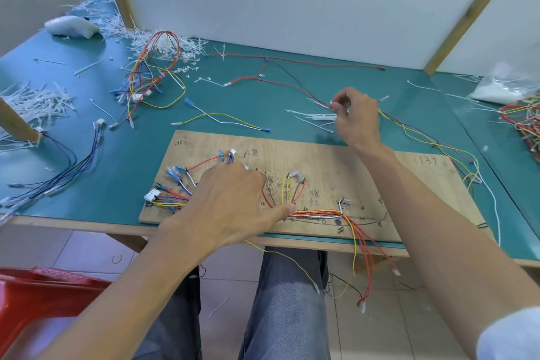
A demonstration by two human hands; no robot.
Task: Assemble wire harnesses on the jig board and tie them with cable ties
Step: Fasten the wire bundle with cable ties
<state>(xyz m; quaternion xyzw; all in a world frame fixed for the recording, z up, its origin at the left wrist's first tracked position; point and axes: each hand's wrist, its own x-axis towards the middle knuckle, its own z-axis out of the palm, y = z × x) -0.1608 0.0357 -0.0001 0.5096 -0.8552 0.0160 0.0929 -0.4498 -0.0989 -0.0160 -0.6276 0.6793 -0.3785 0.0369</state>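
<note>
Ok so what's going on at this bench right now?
A person is building a wire harness on a wooden jig board that lies on the green table. The left hand lies flat on the board, with its thumb against the wire bundle. The right hand reaches past the board and pinches a cable tie just above a small pile of loose ties, presumably to tie the bundle.

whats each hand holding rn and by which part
The right hand pinches a white cable tie, seemingly near one end. The left hand grips nothing, just presses wires onto the jig board.
</note>
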